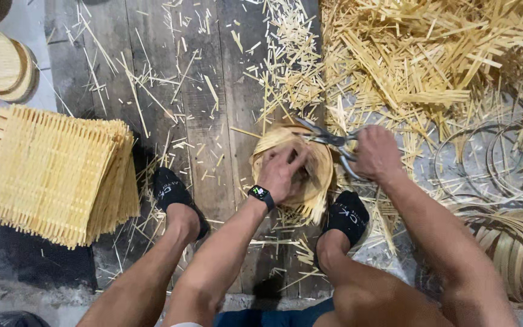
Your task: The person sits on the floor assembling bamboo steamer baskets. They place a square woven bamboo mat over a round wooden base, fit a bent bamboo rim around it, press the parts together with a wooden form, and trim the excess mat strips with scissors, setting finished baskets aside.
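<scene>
Bamboo, pale yellow and woven, makes up the small round basket (292,163) that sits on the plank floor (201,121) between the person's two black-socked feet (171,191); its rim is a flat hoop of split strip, and loose strip ends stick out ragged along its lower edge; it lies with its open side turned up toward the camera. The left hand (282,169) is closed over the middle of the basket, fingers curled down onto the weave, a black watch (261,195) on the wrist; the right hand (375,154) is clenched around the handles of the scissors (328,139). The scissors are grey metal, blades parted; their long axis runs roughly level across the view, tips pointing left and a little upward, lying over the basket's upper right rim; whether the blades touch the rim I cannot tell. To the left lies a stack of square woven mats (55,172), well apart from the basket; at the upper right is a heap of cut bamboo strips (431,54); thin bamboo hoops (497,163) lie at the right; two finished round lids (1,60) rest in the upper left corner.
</scene>
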Action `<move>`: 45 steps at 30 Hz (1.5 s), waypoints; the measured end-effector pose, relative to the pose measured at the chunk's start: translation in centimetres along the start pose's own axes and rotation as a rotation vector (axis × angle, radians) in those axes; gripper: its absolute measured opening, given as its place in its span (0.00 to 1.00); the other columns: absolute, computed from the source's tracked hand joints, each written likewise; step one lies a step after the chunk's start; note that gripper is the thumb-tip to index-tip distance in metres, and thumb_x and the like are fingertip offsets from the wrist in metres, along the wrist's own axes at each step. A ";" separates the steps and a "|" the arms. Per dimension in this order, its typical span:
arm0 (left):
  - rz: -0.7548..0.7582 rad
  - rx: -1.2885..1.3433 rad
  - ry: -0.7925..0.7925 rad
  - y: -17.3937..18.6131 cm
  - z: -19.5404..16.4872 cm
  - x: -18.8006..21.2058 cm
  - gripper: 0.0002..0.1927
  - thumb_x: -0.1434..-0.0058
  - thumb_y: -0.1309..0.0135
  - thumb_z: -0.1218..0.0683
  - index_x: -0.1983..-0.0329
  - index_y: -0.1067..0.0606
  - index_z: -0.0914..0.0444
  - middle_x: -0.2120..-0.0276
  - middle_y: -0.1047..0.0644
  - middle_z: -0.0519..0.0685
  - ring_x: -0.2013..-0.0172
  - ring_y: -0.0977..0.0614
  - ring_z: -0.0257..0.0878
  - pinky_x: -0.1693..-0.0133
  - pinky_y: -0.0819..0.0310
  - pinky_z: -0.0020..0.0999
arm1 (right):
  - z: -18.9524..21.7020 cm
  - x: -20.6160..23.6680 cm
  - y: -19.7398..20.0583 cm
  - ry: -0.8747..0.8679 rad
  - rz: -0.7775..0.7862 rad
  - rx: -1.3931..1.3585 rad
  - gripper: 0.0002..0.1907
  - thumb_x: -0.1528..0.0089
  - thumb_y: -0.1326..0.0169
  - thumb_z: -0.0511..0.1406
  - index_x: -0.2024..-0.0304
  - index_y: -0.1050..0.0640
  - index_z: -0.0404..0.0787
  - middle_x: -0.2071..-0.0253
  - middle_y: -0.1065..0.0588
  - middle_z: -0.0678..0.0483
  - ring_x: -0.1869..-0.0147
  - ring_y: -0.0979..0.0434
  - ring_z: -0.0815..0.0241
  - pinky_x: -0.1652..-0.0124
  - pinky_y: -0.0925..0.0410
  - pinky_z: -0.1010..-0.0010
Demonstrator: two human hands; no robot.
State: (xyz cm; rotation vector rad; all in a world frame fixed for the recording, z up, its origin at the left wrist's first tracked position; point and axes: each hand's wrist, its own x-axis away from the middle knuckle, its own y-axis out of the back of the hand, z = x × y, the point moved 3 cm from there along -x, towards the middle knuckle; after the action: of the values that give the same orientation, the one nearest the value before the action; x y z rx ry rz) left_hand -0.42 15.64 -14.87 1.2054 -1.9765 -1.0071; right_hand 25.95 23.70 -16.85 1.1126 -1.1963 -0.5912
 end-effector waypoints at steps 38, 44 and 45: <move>0.081 -0.161 -0.309 0.4 -0.5 0.4 0.47 0.56 0.34 0.43 0.30 0.34 0.46 0.36 0.27 0.46 0.33 0.30 0.46 0.31 0.56 0.67 | 0.4 -0.5 -0.5 0.100 -0.015 -0.041 0.21 0.37 0.48 0.49 0.53 0.22 0.40 0.56 0.25 0.46 0.51 0.24 0.49 0.52 0.29 0.58; -0.423 0.073 0.504 -1.6 -2.8 1.6 0.58 0.53 0.35 0.38 0.25 0.47 0.64 0.34 0.42 0.73 0.34 0.40 0.71 0.36 0.50 0.66 | 0.7 -0.5 0.1 0.066 -0.026 -0.036 0.34 0.42 0.45 0.59 0.56 0.23 0.35 0.61 0.25 0.42 0.56 0.25 0.49 0.54 0.30 0.56; -0.420 0.145 0.588 -2.0 -2.9 1.5 0.60 0.55 0.35 0.40 0.23 0.49 0.65 0.34 0.43 0.75 0.35 0.40 0.72 0.36 0.47 0.65 | 0.9 -0.6 0.4 0.085 -0.109 -0.013 0.35 0.45 0.43 0.59 0.56 0.23 0.35 0.61 0.25 0.42 0.55 0.24 0.48 0.54 0.29 0.56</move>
State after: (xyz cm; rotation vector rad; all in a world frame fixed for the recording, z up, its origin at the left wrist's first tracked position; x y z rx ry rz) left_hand 2.17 12.86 -14.86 1.8018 -1.3798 -0.5937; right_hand 24.88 23.98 -16.79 1.1855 -1.0623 -0.6275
